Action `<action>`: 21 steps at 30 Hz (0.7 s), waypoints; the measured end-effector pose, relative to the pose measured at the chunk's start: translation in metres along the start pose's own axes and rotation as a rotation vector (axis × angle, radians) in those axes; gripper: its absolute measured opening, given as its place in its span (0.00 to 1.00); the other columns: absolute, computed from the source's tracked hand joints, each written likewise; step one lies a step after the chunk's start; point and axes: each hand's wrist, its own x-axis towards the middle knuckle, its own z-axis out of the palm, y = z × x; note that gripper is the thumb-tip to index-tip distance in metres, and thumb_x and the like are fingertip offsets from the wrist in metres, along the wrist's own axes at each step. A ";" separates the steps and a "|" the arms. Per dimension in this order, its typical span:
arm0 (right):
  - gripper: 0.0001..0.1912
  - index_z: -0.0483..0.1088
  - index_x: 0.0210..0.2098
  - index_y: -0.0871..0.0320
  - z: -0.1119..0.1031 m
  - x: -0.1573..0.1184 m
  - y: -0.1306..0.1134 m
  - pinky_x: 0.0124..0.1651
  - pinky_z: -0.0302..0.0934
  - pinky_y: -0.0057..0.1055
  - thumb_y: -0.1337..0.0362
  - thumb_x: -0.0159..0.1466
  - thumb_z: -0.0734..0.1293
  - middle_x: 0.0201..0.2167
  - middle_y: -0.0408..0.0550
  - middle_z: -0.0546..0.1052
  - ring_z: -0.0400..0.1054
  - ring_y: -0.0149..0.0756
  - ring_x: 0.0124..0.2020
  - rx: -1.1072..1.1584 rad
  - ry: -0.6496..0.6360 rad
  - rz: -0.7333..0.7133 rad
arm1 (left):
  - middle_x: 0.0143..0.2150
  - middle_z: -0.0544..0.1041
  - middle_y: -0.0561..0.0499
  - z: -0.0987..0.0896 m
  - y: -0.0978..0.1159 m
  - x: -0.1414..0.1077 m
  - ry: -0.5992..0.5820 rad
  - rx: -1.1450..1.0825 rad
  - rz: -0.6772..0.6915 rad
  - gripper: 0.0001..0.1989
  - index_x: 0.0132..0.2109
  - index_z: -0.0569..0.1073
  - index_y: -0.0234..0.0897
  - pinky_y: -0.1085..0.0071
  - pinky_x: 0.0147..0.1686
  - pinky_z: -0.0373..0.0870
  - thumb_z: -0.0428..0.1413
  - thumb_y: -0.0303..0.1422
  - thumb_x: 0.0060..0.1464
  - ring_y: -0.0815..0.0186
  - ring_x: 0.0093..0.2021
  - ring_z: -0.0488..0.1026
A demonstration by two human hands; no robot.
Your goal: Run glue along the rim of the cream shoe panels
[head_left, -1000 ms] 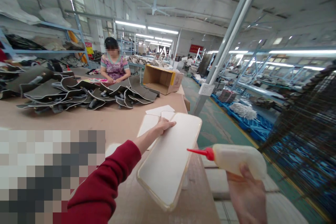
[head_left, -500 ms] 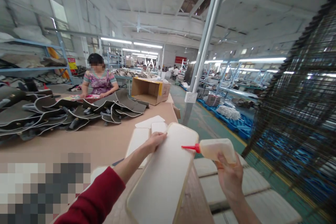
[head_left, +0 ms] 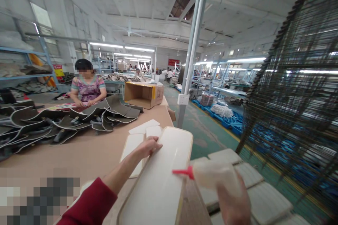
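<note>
A long white panel (head_left: pixel 161 175) with rounded corners and a yellowish rim lies before me at the table's edge. My left hand (head_left: pixel 150 146) grips its upper left edge, thumb on the top face. In my right hand (head_left: pixel 233 197), blurred by motion, is a translucent squeeze bottle (head_left: pixel 215 175). Its red nozzle (head_left: pixel 182 172) points left, over the right part of the panel. Whether the tip touches the surface cannot be told. Smaller white panels (head_left: pixel 133 144) lie on the table beyond my left hand.
Dark curved pieces (head_left: pixel 79 119) are heaped across the table (head_left: pixel 87 151). Behind them sits a person (head_left: pixel 88 86). An open cardboard box (head_left: pixel 142 95) stands farther back. Pale panels (head_left: pixel 266 200) lie lower right, a metal pole (head_left: pixel 191 49) rises ahead, and a wire rack (head_left: pixel 295 84) stands right.
The bottle and my right hand have moved down, the nozzle lower along the panel. The camera view has shifted to the right. My left hand keeps its hold on the panel.
</note>
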 end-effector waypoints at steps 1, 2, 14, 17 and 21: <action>0.38 0.65 0.52 0.58 0.003 0.018 -0.005 0.42 0.65 0.38 0.50 0.45 0.75 0.40 0.50 0.74 0.69 0.46 0.40 0.006 0.020 -0.021 | 0.25 0.74 0.52 0.003 0.001 0.000 -0.023 0.000 0.003 0.17 0.31 0.70 0.35 0.68 0.32 0.68 0.62 0.30 0.27 0.61 0.30 0.73; 0.39 0.63 0.54 0.59 0.005 0.032 -0.008 0.46 0.63 0.38 0.51 0.46 0.75 0.43 0.51 0.73 0.68 0.44 0.42 0.003 0.046 -0.046 | 0.25 0.74 0.52 0.006 0.002 0.000 -0.044 -0.002 0.008 0.17 0.31 0.70 0.35 0.67 0.33 0.68 0.62 0.30 0.27 0.61 0.31 0.73; 0.36 0.66 0.50 0.58 -0.004 0.008 -0.016 0.41 0.65 0.31 0.58 0.43 0.78 0.39 0.48 0.75 0.69 0.39 0.37 0.094 0.094 -0.013 | 0.24 0.74 0.53 -0.017 0.001 0.009 -0.091 -0.004 0.041 0.15 0.30 0.70 0.35 0.69 0.34 0.68 0.62 0.29 0.27 0.61 0.30 0.74; 0.37 0.65 0.53 0.57 0.001 0.043 -0.022 0.49 0.60 0.32 0.57 0.46 0.77 0.43 0.47 0.73 0.67 0.38 0.42 0.083 0.098 -0.050 | 0.24 0.74 0.53 -0.017 0.001 0.011 -0.131 -0.014 0.026 0.16 0.31 0.70 0.35 0.69 0.34 0.68 0.63 0.30 0.29 0.61 0.31 0.74; 0.37 0.66 0.50 0.57 -0.001 0.029 -0.006 0.45 0.64 0.36 0.56 0.44 0.78 0.40 0.50 0.75 0.69 0.43 0.41 0.053 0.029 0.021 | 0.24 0.73 0.52 -0.023 -0.004 0.016 -0.146 -0.040 -0.012 0.17 0.30 0.70 0.34 0.67 0.35 0.69 0.64 0.32 0.27 0.60 0.31 0.74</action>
